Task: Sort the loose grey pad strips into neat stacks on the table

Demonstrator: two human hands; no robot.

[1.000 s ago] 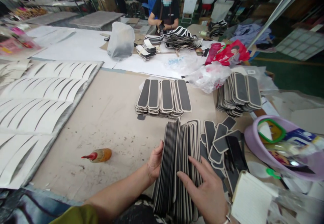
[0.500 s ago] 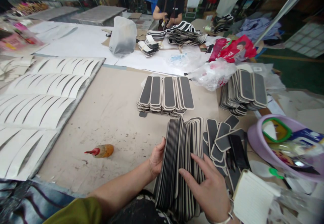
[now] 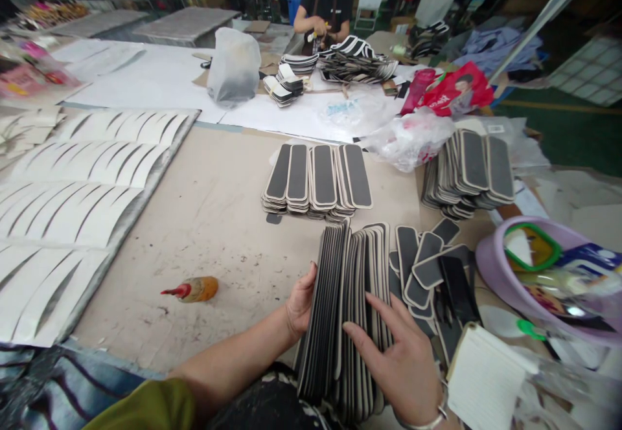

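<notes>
A long row of dark grey strips with pale edges point(image 3: 326, 313) stands on edge in front of me, packed like a file. My left hand point(image 3: 302, 300) grips its left side, thumb up along the outer strip and the other fingers hidden. Over the right part of the row lies my right hand point(image 3: 403, 359), thumb and fingers apart, fingertips touching the strips' edges. Just beyond are flat piles of similar rounded panels point(image 3: 323, 177). Loose panels point(image 3: 422, 261) lie scattered to the right of the row.
A glue bottle with a red tip point(image 3: 199, 289) lies at left. White slit sheets point(image 3: 72, 213) cover the left side. At right are a purple basin point(image 3: 490, 268), a notepad point(image 3: 486, 378), a dark phone-like slab point(image 3: 457, 287) and another panel pile point(image 3: 473, 164). A masked person point(image 3: 326, 12) works opposite.
Both my hands and the row of strips stay nearly the same. The view shifts very slightly. Across the table, the other person's hands have moved, and something yellow shows in them.
</notes>
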